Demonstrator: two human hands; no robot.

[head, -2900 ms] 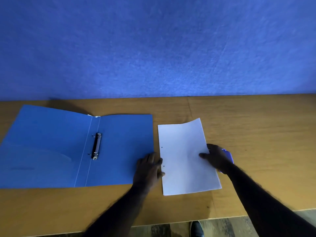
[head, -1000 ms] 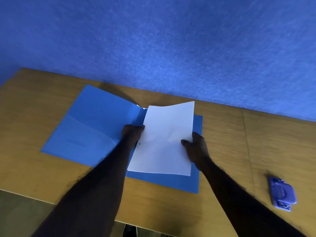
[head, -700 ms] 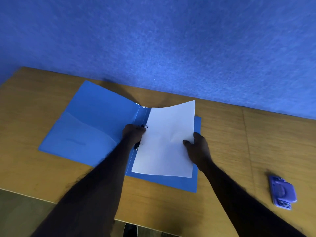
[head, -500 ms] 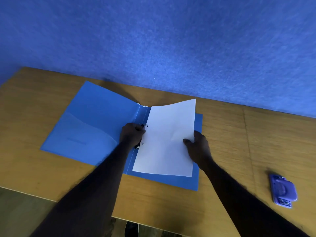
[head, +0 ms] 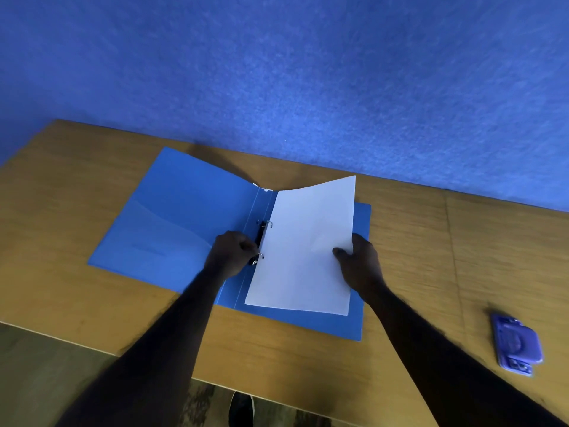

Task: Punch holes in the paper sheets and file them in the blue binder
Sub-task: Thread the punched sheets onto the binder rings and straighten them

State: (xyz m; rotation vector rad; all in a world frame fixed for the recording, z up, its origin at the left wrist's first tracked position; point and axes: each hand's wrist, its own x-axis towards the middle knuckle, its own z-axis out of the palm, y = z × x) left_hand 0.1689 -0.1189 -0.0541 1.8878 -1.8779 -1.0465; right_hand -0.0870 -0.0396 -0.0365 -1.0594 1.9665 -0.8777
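The blue binder (head: 172, 229) lies open on the wooden table. Its black two-ring clip (head: 261, 238) runs along the spine, with both metal rings showing. White paper sheets (head: 304, 248) rest over the binder's right cover, their left edge at the rings and their far edge curling up. My left hand (head: 231, 254) is closed at the lower ring and the paper's left edge. My right hand (head: 360, 263) grips the paper's right edge, thumb on top.
A purple hole punch (head: 517, 345) sits on the table at the far right, apart from the binder. A blue wall (head: 308, 81) rises behind the table. The table's near edge (head: 277, 392) runs below my forearms, with a shoe under it.
The paper was carried left from the bare table onto the open binder. Over the last second its left edge shifted right off the clip, uncovering the rings, and my left hand stayed at them.
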